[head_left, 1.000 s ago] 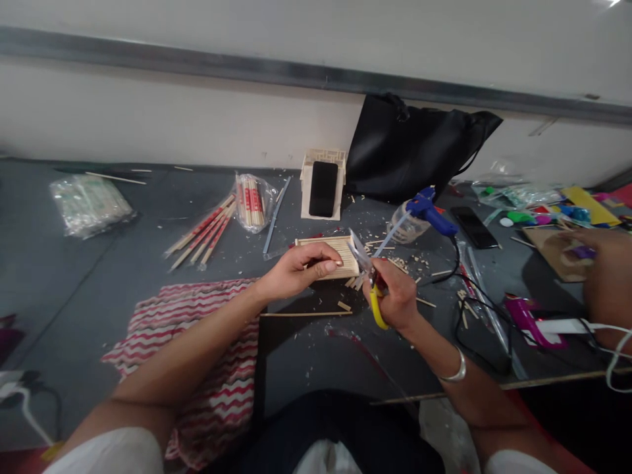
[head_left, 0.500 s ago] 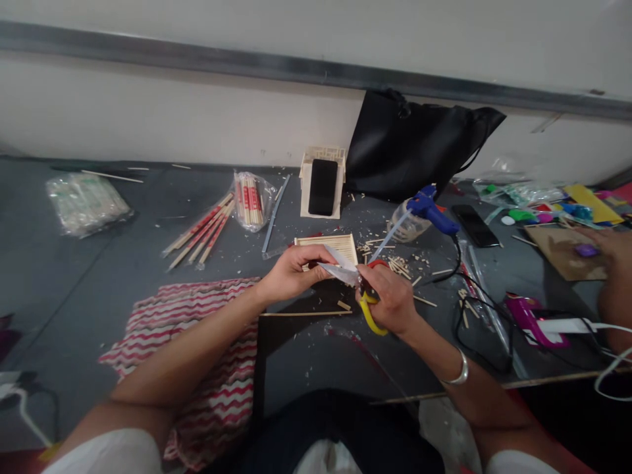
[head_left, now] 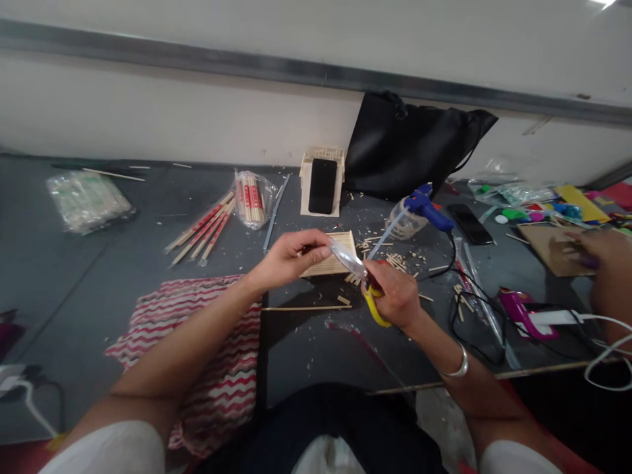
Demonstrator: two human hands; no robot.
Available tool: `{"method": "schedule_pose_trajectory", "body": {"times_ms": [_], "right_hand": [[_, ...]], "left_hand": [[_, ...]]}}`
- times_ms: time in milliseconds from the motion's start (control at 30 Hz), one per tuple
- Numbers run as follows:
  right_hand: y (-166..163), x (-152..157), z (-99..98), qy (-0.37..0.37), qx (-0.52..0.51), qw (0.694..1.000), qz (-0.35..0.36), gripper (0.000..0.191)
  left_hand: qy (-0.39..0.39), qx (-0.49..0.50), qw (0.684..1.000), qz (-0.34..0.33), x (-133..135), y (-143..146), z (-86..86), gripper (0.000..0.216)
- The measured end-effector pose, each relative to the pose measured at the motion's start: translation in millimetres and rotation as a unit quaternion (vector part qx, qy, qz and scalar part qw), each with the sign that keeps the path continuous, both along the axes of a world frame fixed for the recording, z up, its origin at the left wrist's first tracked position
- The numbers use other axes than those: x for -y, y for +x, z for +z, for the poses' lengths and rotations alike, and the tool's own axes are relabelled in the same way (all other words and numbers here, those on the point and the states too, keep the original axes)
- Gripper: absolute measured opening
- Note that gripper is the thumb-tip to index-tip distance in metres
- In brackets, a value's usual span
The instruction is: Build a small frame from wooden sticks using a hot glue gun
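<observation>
Scissors in the right hand's firm grasp at frame centre, blades near the left hand, thumb and forefinger drawn together, any held piece impossible to tell; slatted stick panel behind, on worktop.

At the middle of the tabletop, a stick panel is being partly covered by the left hand and by scissors, which are being held in the right hand. Behind the panel, a phone is being backed by a stick model; to their right, a bag is being backed by the wall. To the left, loose sticks are being flanked by a wrapped bundle and, farther out, a packet. Before these, a cloth is being crossed by the left forearm. Right of the panel, a container is being overlapped by a glue gun. Farther right, cardboard is being partly covered by another person's hand.
</observation>
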State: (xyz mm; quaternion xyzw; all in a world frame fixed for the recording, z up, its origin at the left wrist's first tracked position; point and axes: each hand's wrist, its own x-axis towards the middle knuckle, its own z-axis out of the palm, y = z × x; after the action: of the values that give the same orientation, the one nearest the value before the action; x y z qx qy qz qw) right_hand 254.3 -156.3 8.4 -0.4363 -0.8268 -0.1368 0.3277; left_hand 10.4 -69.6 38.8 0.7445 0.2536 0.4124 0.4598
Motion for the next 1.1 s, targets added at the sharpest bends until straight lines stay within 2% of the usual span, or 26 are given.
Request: {"method": "schedule_pose_trajectory", "body": {"times_ms": [67,167,233,333,400,433,500,567,633,700,733,833,933,1000,1100], "right_hand": [[-2.0,5.7,8.5,-0.039,0.026,0.998,0.038,0.034],[-8.2,17.5,21.0,-0.173,0.12,0.973,0.092,0.033],[-12.3,25.8,26.6,-0.271,0.175,0.94,0.109,0.035],[-14.3,37.3,32.8,-0.41,0.223,0.876,0.122,0.046],[-13.0,44.0,38.6,-0.462,0.248,0.842,0.129,0.051],[-12.0,46.6,42.5,-0.467,0.258,0.835,0.133,0.049],[-10.9,48.1,51.7,-0.433,0.256,0.853,0.137,0.036],[-12.2,42.3,60.3,-0.336,0.21,0.91,0.125,0.029],[-16.2,28.3,64.9,-0.196,0.143,0.966,0.084,0.031],[-22.1,8.7,64.2,-0.079,0.112,0.99,0.042,0.029],[-25.1,-1.5,62.2,-0.05,0.115,0.991,0.036,0.028],[-31.7,-27.1,55.1,-0.036,0.131,0.989,0.053,0.027],[-31.6,-43.0,51.6,-0.05,0.158,0.985,0.053,0.027],[-28.8,-52.1,49.9,-0.069,0.168,0.983,0.007,0.028],[-24.8,-67.0,43.5,-0.114,0.144,0.979,-0.093,0.028]], "left_hand": [[-0.001,-0.015,0.999,0.047,-8.9,-7.2,2.3,0.024],[0.03,-0.047,0.993,0.106,-20.5,-15.3,0.6,0.025],[0.044,-0.078,0.987,0.133,-23.7,-17.7,-2.2,0.03],[0.051,-0.141,0.979,0.136,-21.0,-17.3,-4.3,0.035],[0.064,-0.195,0.971,0.121,-16.1,-15.3,-2.7,0.033],[0.074,-0.224,0.965,0.113,-13.2,-13.9,-1.2,0.032],[0.093,-0.285,0.948,0.107,-7.1,-10.2,2.4,0.031],[0.108,-0.34,0.929,0.1,-0.4,-5.6,5.6,0.03],[0.115,-0.365,0.92,0.078,6.5,-0.6,7.5,0.028],[0.111,-0.358,0.926,0.047,12.7,4.1,8.1,0.025],[0.104,-0.346,0.932,0.033,15.0,5.9,8.1,0.025],[0.073,-0.297,0.952,0.009,15.7,6.6,9.2,0.028],[0.028,-0.254,0.967,0.002,2.8,-4.6,10.7,0.029],[-0.001,-0.25,0.968,0.01,-13.9,-19.0,9.0,0.026],[-0.027,-0.271,0.959,0.08,-43.6,-42.8,-0.5,0.028]]}}
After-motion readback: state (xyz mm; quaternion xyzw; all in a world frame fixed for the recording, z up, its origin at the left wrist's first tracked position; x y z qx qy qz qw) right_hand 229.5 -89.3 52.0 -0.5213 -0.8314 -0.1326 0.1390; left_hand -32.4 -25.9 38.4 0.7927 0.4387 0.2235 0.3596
